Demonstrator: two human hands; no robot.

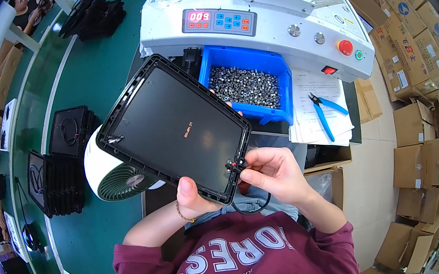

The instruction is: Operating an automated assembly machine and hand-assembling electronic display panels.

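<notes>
I hold a black rectangular panel (176, 129) with a raised rim, tilted up in front of my chest. My left hand (193, 197) grips its lower edge, thumb on the rim. My right hand (270, 172) pinches a small red-and-black connector (230, 165) at the panel's lower right corner. A thin black cable (252, 209) loops down from that corner below my hands.
Behind the panel sits a blue bin (272, 71) of small metal nuts under a white machine (247, 15) with a keypad and red button. Blue cutters (323, 108) lie on papers at right. A green-and-white fan (116, 179) and stacked black panels (59, 176) stand left; cardboard boxes (420, 125) right.
</notes>
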